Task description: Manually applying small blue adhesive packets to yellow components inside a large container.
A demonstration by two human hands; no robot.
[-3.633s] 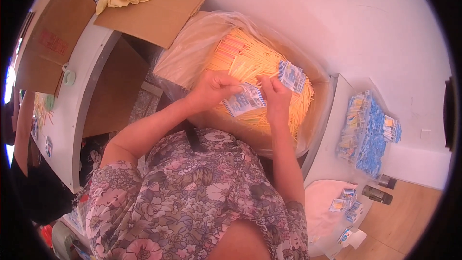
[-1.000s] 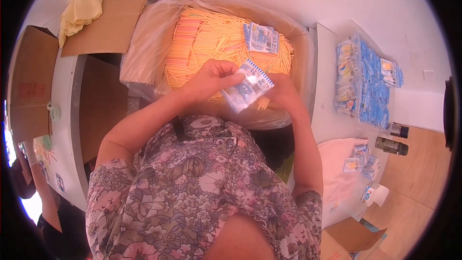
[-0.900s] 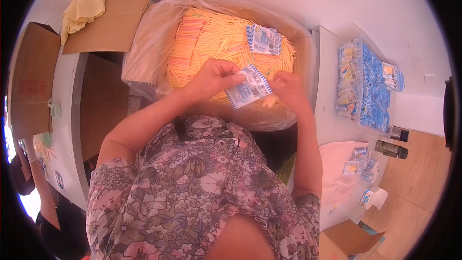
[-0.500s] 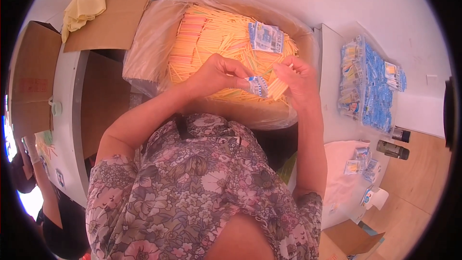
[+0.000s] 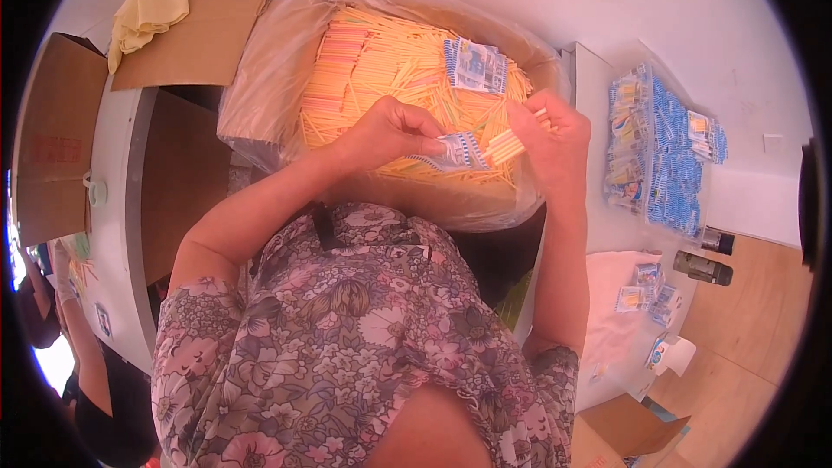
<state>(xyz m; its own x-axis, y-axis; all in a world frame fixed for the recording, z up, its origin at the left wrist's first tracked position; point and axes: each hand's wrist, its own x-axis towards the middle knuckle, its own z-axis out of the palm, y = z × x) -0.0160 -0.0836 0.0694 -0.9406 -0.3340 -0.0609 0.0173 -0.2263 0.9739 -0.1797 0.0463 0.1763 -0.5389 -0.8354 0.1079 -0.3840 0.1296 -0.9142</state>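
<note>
My left hand (image 5: 386, 137) pinches a small see-through packet (image 5: 459, 152) with blue-striped ends over the front of a big carton. Close to the packet's right end, my right hand (image 5: 557, 140) grips a bundle of thin pale-yellow sticks (image 5: 506, 147); their lower ends touch or nearly touch the packet, I cannot tell which. Beneath both hands, the plastic-lined carton (image 5: 407, 204) is heaped with loose yellow sticks (image 5: 394, 61), with some pink ones at the left. Another striped packet (image 5: 477, 67) lies flat on the heap at the back right.
A see-through bin (image 5: 646, 195) of blue-striped packets stands at right. Nearer lie a pink cloth (image 5: 607, 303) with several packets, two dark bottles (image 5: 704, 268) and an opened carton (image 5: 628, 429). Cardboard (image 5: 195, 30) and a yellow cloth (image 5: 149, 13) sit at left, beside a co-worker's arm (image 5: 82, 338).
My right hand has shifted right and slightly up with the sticks, and their upper ends now show above its fingers. The packet in my left hand lies more stretched out sideways.
</note>
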